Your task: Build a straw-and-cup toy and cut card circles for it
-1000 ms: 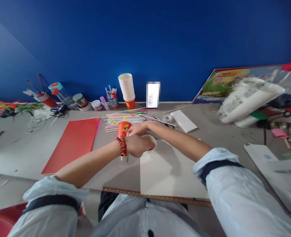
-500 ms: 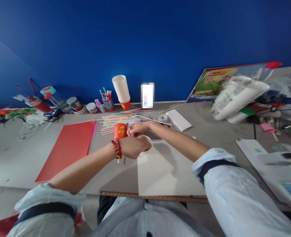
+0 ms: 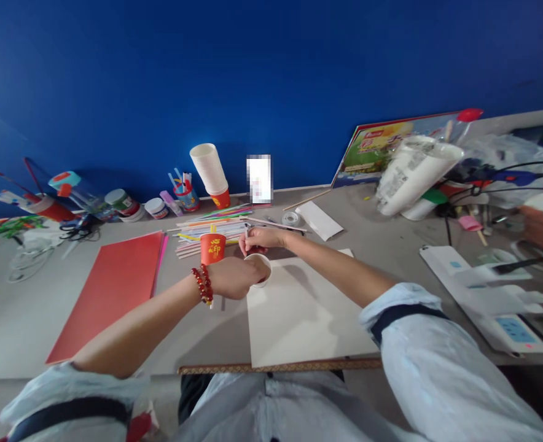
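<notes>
My left hand [image 3: 234,276], with red beads at its wrist, grips a paper cup [image 3: 265,273] whose white rim and inside face me; its fingers reach into the opening. Just beyond, my right hand [image 3: 258,238] is closed around a small thin pen-like item [image 3: 247,231], close to the cup's far side. A red paper cup [image 3: 213,248] with yellow lettering stands left of my right hand, behind my left wrist. White paper [image 3: 308,313] lies on the table under and to the right of the cup in my hand.
Sticks and straws [image 3: 188,236] lie behind the red cup. Red sheets [image 3: 115,288] are at the left, stacked cups [image 3: 208,169] and a blurred-out bright rectangle [image 3: 259,178] at the back. A power strip [image 3: 483,301] lies at the right.
The view has turned slightly right, so most things appear further left. Both hands keep nearly the same places relative to the cups. More of the right side of the table shows.
</notes>
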